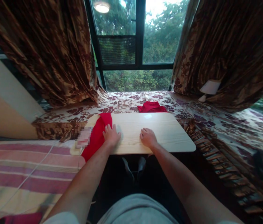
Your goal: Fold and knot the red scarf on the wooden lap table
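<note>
A red cloth (96, 137) lies lengthwise over the left end of a pale wood-grain table (129, 146), its near end hanging over the front edge. My left hand (112, 136) rests at the cloth's right edge with its fingers spread, fingertips touching the fabric. Farther right, my right hand (148, 137) lies on the bare tabletop, fingers loosely bent and nothing visible in them. Another red cloth (152, 107) sits bunched up on the patterned cover just beyond the table's far edge.
A blurred-out flat item (84, 137) with a cable is left of the cloth. The striped bed (28, 168) adjoins on the left. Behind the table runs a flower-patterned window ledge (122, 102), with a small lamp (210, 87) at right. Brown curtains (75, 62) flank the window.
</note>
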`<control>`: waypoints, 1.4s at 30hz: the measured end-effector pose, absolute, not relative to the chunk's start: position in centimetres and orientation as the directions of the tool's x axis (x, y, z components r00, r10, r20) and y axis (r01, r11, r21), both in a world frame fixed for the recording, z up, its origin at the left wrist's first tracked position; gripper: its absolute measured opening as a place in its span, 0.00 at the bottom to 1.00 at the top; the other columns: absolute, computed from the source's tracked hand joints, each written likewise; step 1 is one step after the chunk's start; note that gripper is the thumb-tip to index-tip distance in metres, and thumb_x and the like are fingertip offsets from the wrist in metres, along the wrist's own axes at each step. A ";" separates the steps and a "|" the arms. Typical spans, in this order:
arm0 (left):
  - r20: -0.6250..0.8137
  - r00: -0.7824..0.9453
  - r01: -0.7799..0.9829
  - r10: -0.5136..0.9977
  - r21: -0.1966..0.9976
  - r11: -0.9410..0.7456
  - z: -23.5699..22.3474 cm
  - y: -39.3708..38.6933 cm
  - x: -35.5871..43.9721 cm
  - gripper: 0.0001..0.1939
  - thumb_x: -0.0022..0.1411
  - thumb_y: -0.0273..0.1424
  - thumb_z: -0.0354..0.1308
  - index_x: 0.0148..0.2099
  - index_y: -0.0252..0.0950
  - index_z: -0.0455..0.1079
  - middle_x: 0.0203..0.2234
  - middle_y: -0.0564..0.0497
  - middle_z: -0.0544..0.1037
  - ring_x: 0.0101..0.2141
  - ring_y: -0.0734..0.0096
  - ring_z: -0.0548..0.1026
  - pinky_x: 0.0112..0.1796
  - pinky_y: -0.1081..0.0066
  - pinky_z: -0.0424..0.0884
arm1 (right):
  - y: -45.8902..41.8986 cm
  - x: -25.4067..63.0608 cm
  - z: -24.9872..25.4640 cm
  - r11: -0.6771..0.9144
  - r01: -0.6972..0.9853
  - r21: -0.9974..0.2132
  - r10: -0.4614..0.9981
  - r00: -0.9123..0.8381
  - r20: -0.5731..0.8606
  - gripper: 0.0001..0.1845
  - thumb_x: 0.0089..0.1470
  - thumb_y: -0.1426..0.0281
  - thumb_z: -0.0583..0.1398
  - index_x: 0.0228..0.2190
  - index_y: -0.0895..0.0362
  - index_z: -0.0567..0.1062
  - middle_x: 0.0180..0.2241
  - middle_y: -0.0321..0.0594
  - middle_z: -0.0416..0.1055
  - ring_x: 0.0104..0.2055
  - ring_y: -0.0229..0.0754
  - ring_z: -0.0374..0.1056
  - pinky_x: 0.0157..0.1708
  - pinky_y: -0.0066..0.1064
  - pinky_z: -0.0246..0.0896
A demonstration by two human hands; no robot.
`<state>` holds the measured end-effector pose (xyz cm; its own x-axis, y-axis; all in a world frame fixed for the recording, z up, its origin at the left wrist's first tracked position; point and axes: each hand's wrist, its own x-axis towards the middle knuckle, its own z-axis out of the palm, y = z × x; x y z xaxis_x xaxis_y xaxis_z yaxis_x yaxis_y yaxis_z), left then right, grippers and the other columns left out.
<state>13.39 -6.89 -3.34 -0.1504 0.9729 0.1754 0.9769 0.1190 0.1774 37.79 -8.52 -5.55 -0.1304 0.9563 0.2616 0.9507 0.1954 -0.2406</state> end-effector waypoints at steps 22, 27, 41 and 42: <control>0.244 0.059 0.931 0.968 0.337 -0.142 -6.3 -9.0 18.4 0.25 0.64 0.33 0.51 0.61 0.33 0.73 0.49 0.40 0.77 0.49 0.58 0.75 0.52 0.66 0.70 | -8.5 38.0 -5.6 0.167 0.959 -0.230 0.946 -0.090 0.312 0.12 0.63 0.68 0.55 0.40 0.57 0.78 0.45 0.45 0.77 0.51 0.46 0.67 0.54 0.35 0.56; 0.227 0.208 0.781 0.952 0.548 -0.301 -6.0 -10.0 21.1 0.22 0.61 0.31 0.54 0.55 0.36 0.78 0.46 0.46 0.81 0.46 0.63 0.77 0.51 0.69 0.71 | -8.0 38.3 -5.4 0.146 0.947 -0.288 0.945 -0.048 0.323 0.18 0.67 0.64 0.52 0.37 0.56 0.81 0.42 0.45 0.79 0.48 0.43 0.70 0.50 0.32 0.57; 0.013 0.592 0.387 0.806 0.872 -0.299 -4.1 -10.2 22.4 0.18 0.54 0.30 0.55 0.43 0.36 0.82 0.39 0.51 0.84 0.43 0.60 0.79 0.50 0.65 0.72 | -7.3 38.9 -5.5 0.121 0.895 -0.429 0.950 0.020 0.311 0.26 0.53 0.51 0.65 0.46 0.57 0.80 0.45 0.45 0.79 0.49 0.46 0.72 0.51 0.31 0.61; 0.001 0.609 0.363 0.793 0.889 -0.280 -3.9 -10.0 22.1 0.18 0.54 0.31 0.56 0.44 0.36 0.82 0.41 0.51 0.84 0.45 0.60 0.79 0.51 0.64 0.71 | -7.1 38.9 -5.7 0.118 0.902 -0.415 0.953 0.014 0.301 0.26 0.53 0.51 0.65 0.46 0.57 0.80 0.46 0.45 0.79 0.50 0.46 0.71 0.52 0.32 0.61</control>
<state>22.07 -10.04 -3.87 0.6093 0.7930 0.0010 0.3632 -0.2802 0.8886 38.87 -7.14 -5.68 0.0141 0.9535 0.3012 0.9021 0.1178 -0.4152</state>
